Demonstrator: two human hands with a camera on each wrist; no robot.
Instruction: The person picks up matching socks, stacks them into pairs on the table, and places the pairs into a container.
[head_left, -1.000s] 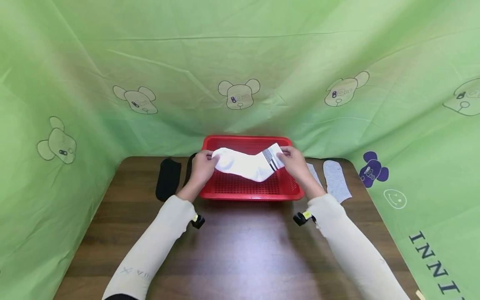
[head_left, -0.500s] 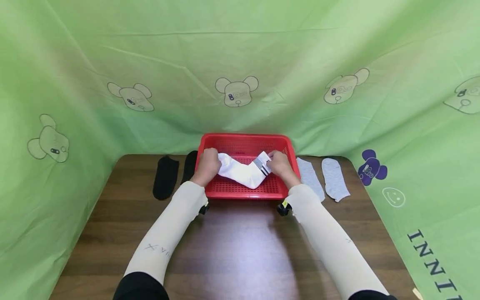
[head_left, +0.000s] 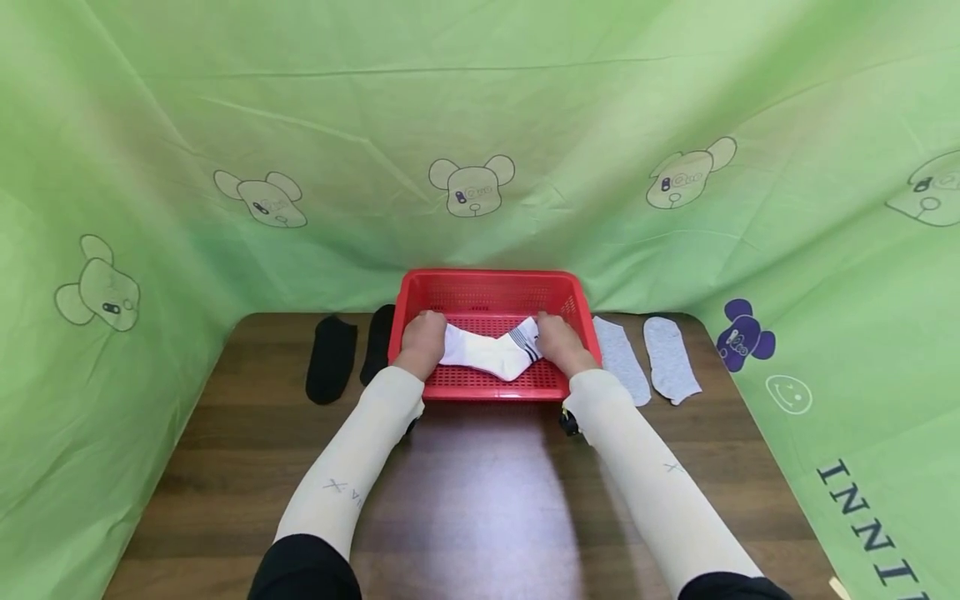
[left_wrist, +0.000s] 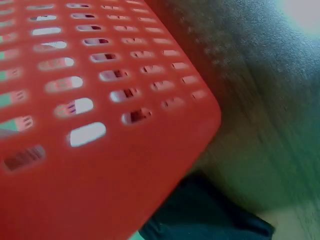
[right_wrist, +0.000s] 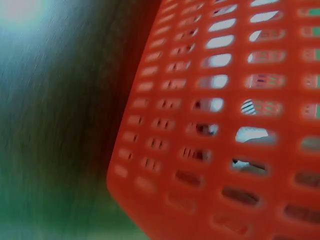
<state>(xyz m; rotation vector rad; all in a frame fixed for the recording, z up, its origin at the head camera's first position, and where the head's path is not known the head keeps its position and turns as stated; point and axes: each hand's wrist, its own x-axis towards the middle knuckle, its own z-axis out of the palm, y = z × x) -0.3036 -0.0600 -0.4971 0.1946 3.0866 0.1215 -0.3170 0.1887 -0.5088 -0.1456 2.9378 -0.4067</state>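
Note:
A white sock (head_left: 491, 352) with dark stripes near its cuff lies stretched sideways, low inside the red basket (head_left: 495, 392). My left hand (head_left: 424, 337) holds it by the toe end, with the fingertips turned away from the head camera. At the striped cuff, my right hand (head_left: 559, 342) grips the other end. Both wrist views look at the basket's slotted outer wall (left_wrist: 110, 170); bits of white and stripes show through the slots in the right wrist view's basket wall (right_wrist: 150, 200).
Two black socks (head_left: 332, 358) lie left of the basket, the nearer one close against its side. On the right are two grey socks (head_left: 671, 358). The wooden table (head_left: 480, 500) ends at a green cloth backdrop (head_left: 480, 108) behind and at the sides.
Both hands have brought the white sock down from above the basket into it and moved closer together. The socks on the table have stayed in place.

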